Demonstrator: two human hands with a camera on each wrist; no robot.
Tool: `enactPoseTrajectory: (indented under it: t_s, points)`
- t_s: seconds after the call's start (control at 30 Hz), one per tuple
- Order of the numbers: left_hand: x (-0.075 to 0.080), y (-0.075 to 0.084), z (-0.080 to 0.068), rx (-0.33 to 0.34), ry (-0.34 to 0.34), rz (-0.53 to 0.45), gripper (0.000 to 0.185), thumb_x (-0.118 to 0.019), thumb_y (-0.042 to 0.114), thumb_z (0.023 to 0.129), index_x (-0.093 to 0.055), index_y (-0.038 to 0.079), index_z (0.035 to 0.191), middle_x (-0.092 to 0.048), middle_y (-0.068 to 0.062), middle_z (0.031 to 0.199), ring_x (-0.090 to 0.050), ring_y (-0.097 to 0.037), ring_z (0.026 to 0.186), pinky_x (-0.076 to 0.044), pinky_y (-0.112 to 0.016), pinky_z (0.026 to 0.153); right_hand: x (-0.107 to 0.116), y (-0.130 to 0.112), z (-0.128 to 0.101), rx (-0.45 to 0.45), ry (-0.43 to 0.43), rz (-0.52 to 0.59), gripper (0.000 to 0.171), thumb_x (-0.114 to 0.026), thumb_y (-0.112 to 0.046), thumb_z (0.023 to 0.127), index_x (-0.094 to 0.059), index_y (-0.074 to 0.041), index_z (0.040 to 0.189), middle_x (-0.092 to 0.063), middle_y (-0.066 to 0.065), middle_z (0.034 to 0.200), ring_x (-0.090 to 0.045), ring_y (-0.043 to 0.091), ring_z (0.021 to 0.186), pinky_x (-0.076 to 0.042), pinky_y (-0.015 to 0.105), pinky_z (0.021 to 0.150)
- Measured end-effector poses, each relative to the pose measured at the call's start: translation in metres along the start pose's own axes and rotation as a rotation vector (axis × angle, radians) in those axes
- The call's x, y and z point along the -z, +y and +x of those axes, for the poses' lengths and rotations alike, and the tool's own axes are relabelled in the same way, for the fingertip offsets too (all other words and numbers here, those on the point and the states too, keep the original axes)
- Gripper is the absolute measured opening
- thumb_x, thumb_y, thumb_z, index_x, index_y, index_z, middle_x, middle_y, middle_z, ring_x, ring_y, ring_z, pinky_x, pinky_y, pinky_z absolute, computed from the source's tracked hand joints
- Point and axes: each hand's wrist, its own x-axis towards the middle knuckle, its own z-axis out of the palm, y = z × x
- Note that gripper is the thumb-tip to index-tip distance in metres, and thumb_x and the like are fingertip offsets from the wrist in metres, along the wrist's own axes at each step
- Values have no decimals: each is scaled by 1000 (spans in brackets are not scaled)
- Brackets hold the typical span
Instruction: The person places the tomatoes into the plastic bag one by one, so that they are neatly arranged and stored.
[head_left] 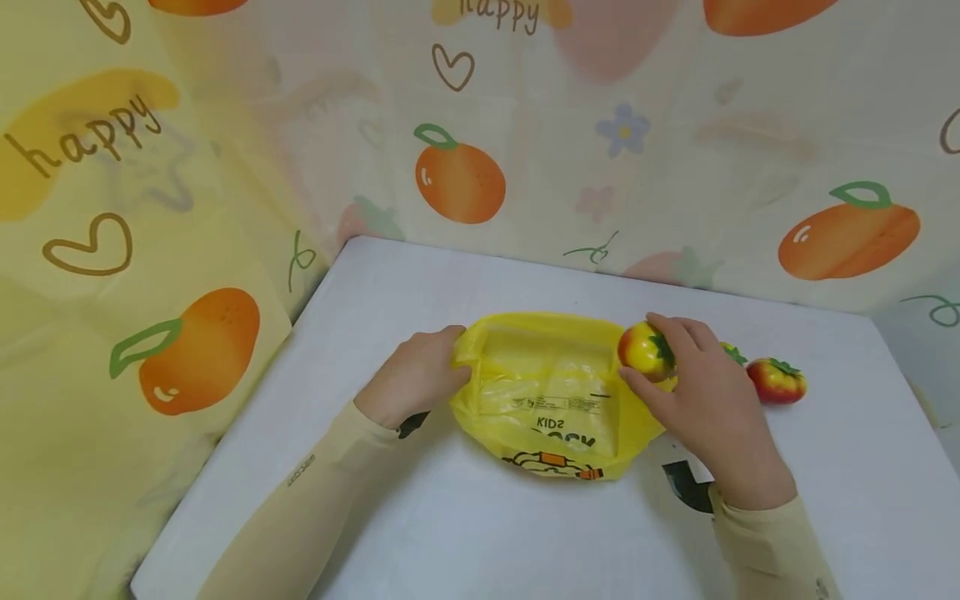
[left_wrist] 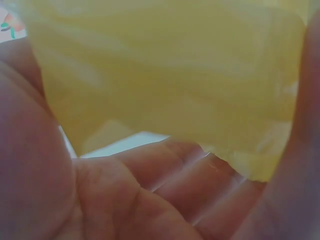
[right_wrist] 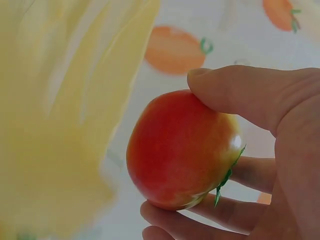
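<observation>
Red-and-yellow toy tomato [head_left: 645, 350] with a green leafy cap looked light, smooth and firm, likely a little slippery, so a hold around its round middle seemed safest. The right hand [head_left: 712, 408] had it so, thumb over the top and fingers [right_wrist: 200, 212] curled beneath, just above the right side of the thin yellow plastic bag [head_left: 551, 396] lying mid-worktop. That bag seemed limp, crinkly and flimsy, best pinched at its rim; the left hand [head_left: 416, 375] gripped its left edge. A second toy tomato [head_left: 776, 381] lay toward the white worktop's [head_left: 450, 517] right edge.
</observation>
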Motion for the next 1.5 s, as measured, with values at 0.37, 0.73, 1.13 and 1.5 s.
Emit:
enactPoseTrajectory:
  t_s: [0.37, 0.73, 1.13, 1.5]
  points:
    - [1, 0, -1, 7, 3, -5, 38, -61, 21, 100, -62, 8, 136, -71, -4, 102, -61, -22, 76, -49, -33, 70, -36, -61, 27, 122, -63, 101, 76, -78, -46, 97, -49, -16, 160, -55, 14, 151, -67, 37, 122, -58, 59, 102]
    - [0, 7, -1, 9, -15, 20, 40, -63, 20, 101, -61, 7, 138, -72, -7, 105, -63, -24, 78, -51, -34, 70, -63, -78, 37, 130, -145, 100, 77, -78, -51, 96, -49, -17, 159, -55, 13, 153, -65, 35, 126, -57, 54, 107]
    - [-2, 6, 0, -1, -23, 51, 42, -65, 19, 101, -60, 7, 141, -72, -8, 102, -63, -23, 77, -52, -35, 70, -85, -80, 46, 156, -165, 108, 73, -80, -47, 95, -53, -16, 156, -58, 12, 149, -69, 34, 121, -59, 55, 103]
    - [-2, 4, 0, 6, -6, 73, 39, -65, 17, 100, -61, 6, 138, -74, -9, 109, -66, -24, 82, -57, -39, 78, -103, -86, 49, 136, -200, 132, 73, -83, -43, 94, -53, -16, 155, -56, 11, 148, -67, 32, 117, -59, 51, 105]
